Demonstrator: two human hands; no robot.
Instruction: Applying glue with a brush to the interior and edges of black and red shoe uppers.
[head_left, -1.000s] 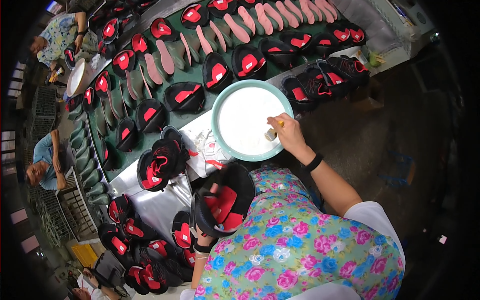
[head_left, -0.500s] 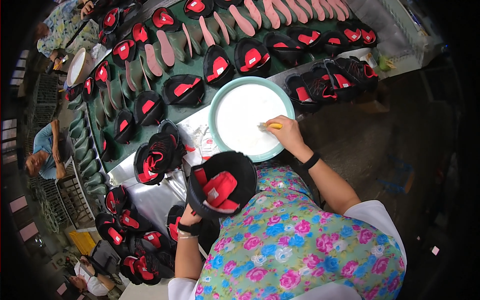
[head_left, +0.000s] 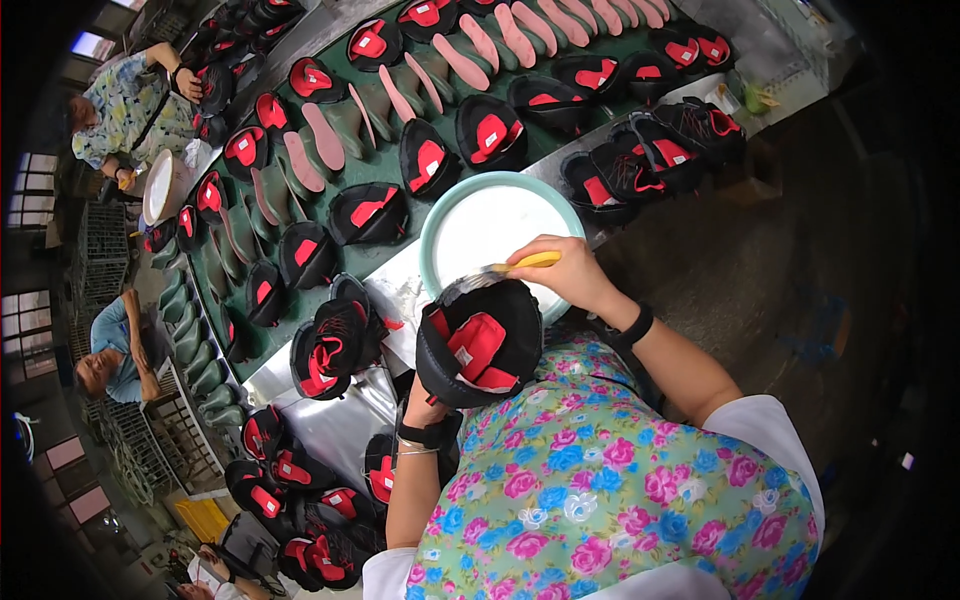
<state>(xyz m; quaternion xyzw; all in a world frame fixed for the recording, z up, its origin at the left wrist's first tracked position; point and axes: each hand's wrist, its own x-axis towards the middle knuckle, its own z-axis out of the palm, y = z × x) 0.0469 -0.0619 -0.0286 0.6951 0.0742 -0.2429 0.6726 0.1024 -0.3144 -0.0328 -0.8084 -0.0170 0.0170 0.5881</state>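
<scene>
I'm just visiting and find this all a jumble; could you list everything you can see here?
Held shoe upper: one, black and red, centre
Brush: one, yellow handle, at that upper's rim
Basin: one, pale green, white contents, behind it
Other shoe uppers: many, black and red, on table and lower left
Insoles: many, pink, among the table rows
Foot-shaped forms: many, green, on table and at left
Table: one, green top, upper middle
Bowl: one, whitish, upper left
Crate: one, yellow, lower left
Co-workers: three, mixed clothing, left
Apron: one, green floral, on the person
Wristbands: two, black, one per wrist
Left hand: one, bare, under the upper
Right hand: one, bare, gripping the brush
</scene>
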